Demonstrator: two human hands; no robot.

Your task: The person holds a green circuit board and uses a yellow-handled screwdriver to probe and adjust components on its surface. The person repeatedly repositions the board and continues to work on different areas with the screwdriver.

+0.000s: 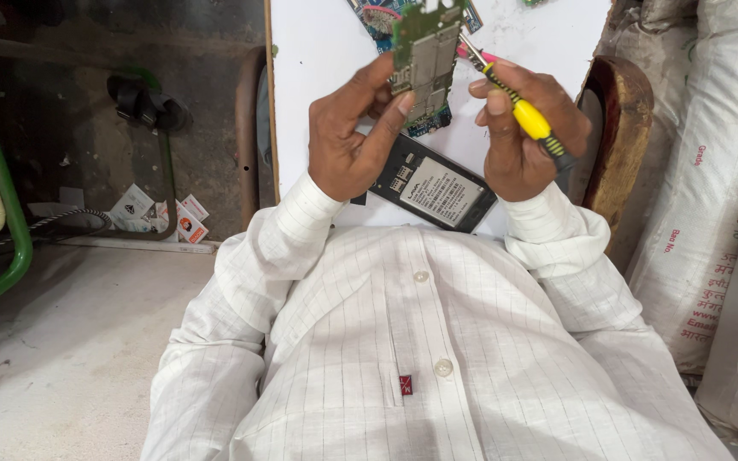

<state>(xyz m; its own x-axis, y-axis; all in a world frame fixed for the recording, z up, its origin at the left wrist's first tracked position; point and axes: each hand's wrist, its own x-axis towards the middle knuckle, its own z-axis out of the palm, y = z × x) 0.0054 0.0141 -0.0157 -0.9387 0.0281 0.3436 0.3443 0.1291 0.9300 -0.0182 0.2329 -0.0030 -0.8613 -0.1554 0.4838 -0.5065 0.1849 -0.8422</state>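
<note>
In the head view the left hand [348, 141] pinches a green circuit board [423, 53] above the white work board [318, 51], already lifted clear of the opened black phone body [437, 195] lying below. The right hand [523, 128] is closed around a yellow-handled screwdriver [518, 107], tip near the board's edge; the phone remains unassembled.

Two hands: left [348, 141], right [523, 137]. One green circuit board [424, 55], one yellow-handled screwdriver [527, 115], one black phone [433, 192], two white sacks [711, 154].
</note>
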